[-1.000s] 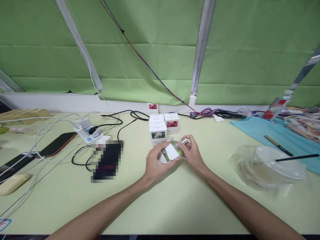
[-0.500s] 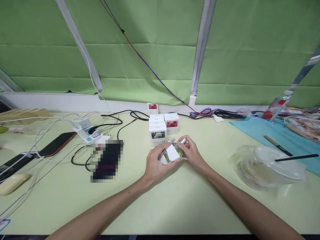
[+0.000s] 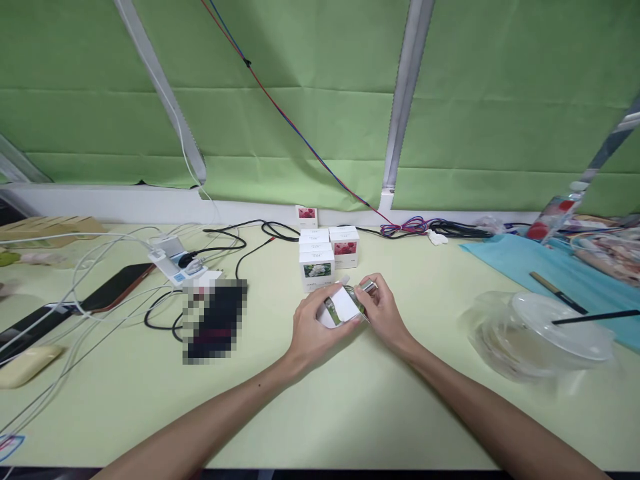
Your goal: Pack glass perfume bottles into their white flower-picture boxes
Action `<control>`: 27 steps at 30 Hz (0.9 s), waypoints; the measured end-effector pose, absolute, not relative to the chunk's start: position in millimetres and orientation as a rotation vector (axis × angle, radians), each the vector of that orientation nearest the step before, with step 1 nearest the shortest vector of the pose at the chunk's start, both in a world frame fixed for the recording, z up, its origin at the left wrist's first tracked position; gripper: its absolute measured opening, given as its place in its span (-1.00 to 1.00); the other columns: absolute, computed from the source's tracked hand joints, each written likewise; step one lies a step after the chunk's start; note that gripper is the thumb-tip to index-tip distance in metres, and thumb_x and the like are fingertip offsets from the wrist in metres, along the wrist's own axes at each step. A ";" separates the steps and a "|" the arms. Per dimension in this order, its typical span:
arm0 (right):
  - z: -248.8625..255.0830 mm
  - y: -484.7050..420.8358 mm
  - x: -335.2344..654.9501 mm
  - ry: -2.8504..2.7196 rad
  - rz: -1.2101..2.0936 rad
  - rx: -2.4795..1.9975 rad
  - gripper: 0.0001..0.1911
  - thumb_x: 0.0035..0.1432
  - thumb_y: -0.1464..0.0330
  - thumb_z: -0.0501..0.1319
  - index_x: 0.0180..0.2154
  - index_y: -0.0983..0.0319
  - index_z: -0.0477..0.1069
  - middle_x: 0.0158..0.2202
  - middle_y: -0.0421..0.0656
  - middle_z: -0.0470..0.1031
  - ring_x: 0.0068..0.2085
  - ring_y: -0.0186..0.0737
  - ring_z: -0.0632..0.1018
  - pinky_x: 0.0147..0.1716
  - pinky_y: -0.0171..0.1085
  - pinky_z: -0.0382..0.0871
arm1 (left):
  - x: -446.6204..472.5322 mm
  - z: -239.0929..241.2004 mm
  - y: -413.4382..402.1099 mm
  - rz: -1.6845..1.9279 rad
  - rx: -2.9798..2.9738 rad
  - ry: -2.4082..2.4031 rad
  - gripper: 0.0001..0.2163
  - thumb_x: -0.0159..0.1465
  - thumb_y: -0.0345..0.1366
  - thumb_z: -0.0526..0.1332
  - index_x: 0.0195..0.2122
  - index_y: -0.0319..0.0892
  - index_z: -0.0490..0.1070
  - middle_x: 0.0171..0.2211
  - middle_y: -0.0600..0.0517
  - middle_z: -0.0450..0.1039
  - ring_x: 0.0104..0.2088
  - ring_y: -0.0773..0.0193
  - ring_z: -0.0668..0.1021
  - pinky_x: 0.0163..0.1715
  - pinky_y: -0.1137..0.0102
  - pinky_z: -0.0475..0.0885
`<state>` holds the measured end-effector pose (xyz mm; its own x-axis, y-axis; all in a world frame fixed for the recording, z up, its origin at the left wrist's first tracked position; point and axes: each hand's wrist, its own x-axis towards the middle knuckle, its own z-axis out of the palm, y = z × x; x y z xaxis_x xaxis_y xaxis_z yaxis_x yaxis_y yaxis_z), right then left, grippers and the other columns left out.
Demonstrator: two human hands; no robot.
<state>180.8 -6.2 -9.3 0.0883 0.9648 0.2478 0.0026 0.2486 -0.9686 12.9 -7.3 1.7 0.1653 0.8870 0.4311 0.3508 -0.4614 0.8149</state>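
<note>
My left hand [image 3: 314,327] is wrapped round a small white box [image 3: 346,305] whose flap stands open, with green showing inside. At the box's right side my right hand [image 3: 385,313] is closed on a small bottle with a silver cap [image 3: 369,286]. The bottle's lower part is mostly hidden by the fingers and the box. Just beyond my hands stands a row of white boxes [image 3: 319,270], the front one with a white-flower picture. Beside it is a white box with a pink-flower picture [image 3: 345,249], and another pink-flower box [image 3: 307,216] stands behind.
On the left lie a blurred-out dark item [image 3: 215,323], a power strip [image 3: 175,267] with tangled cables, a phone [image 3: 117,288] and a cream case [image 3: 30,367]. To the right are a lidded bowl in plastic [image 3: 560,327], a blue cloth [image 3: 493,253] and a bottle [image 3: 555,213].
The right hand has shifted slightly, and less of the bottle's green body shows beside the box. The left hand still holds the box in nearly the same place.
</note>
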 end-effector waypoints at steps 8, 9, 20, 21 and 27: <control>-8.8 -10.8 179.3 -1.268 0.915 -1.098 -0.73 0.28 0.07 0.20 -0.23 0.11 0.25 -0.48 -0.33 0.28 -0.51 -0.33 0.28 -0.54 -0.33 0.16 | 12.9 -0.1 -7.3 1.281 1.883 1.150 -0.46 0.06 -0.13 0.49 0.08 -0.05 0.50 0.09 -0.08 0.56 0.08 0.00 0.60 0.11 0.12 0.52; -8.7 -10.6 179.5 -1.270 0.917 -1.097 -0.73 0.28 0.08 0.20 -0.23 0.11 0.25 -0.48 -0.32 0.28 -0.51 -0.33 0.28 -0.54 -0.33 0.15 | 12.7 -0.2 -7.1 1.281 1.887 1.151 -0.46 0.06 -0.13 0.49 0.08 -0.05 0.50 0.09 -0.07 0.56 0.08 0.00 0.60 0.11 0.12 0.51; -6.5 -3.1 185.3 -1.286 1.028 -1.046 -0.67 0.25 0.03 0.24 -0.27 0.11 0.26 -0.56 -0.37 0.23 -0.57 -0.36 0.26 -0.60 -0.37 0.09 | 11.8 0.4 -6.4 1.268 1.942 1.142 -0.49 0.05 -0.14 0.50 0.04 -0.06 0.52 0.03 -0.07 0.60 0.01 0.03 0.62 0.02 0.16 0.55; -6.5 -2.2 186.1 -1.290 1.039 -1.040 -0.67 0.25 0.03 0.25 -0.27 0.12 0.26 -0.56 -0.38 0.22 -0.58 -0.38 0.24 -0.61 -0.38 0.08 | 11.9 0.5 -6.4 1.270 1.947 1.139 -0.49 0.05 -0.14 0.50 0.04 -0.06 0.52 0.03 -0.07 0.60 0.00 0.03 0.62 0.02 0.17 0.55; -8.1 3.3 191.1 -1.296 1.138 -0.991 -0.65 0.24 0.03 0.27 -0.26 0.13 0.27 -0.59 -0.40 0.20 -0.60 -0.42 0.19 -0.64 -0.41 0.01 | 12.6 1.0 -6.4 1.258 1.945 1.136 -0.47 0.03 -0.14 0.51 0.04 -0.08 0.53 0.01 -0.08 0.60 -0.01 0.04 0.63 -0.02 0.20 0.56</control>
<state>191.1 3.3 -8.1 -0.0573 0.9792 0.1946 -0.0666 0.1907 -0.9794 12.6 -6.4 1.0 0.2030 0.8728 0.4439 0.3529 -0.4881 0.7982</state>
